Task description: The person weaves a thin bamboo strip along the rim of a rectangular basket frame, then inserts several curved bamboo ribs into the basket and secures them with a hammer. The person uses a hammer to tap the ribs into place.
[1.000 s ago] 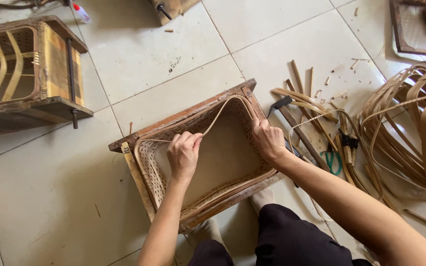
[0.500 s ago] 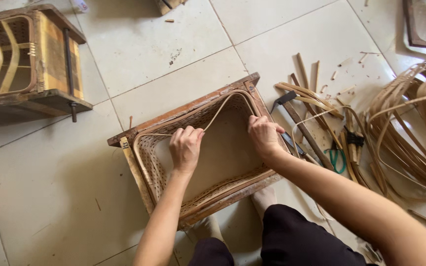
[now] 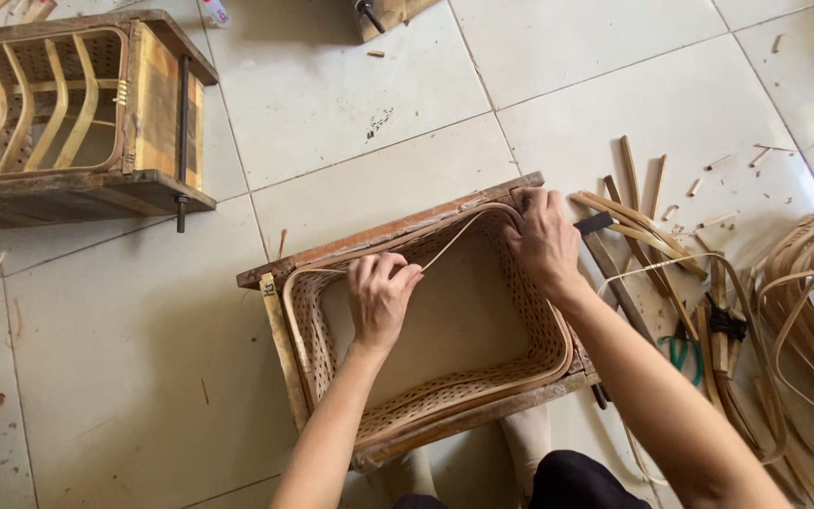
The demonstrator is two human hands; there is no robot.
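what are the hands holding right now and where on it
The left hand pinches a thin bamboo strip near its lower end. The right hand presses on the far right corner of the woven basket's rim in the wooden frame.

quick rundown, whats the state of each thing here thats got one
woven basket: unfinished, sitting inside the wooden mould frame
wooden mould frame: flat on the tiled floor, around the basket
thin cane strip: bent along the far rim, pinched by both hands
left hand: gripping the strip
right hand: pressing on the far right corner
second wooden frame: lying on its side, untouched
loose cane strips: coiled in a heap
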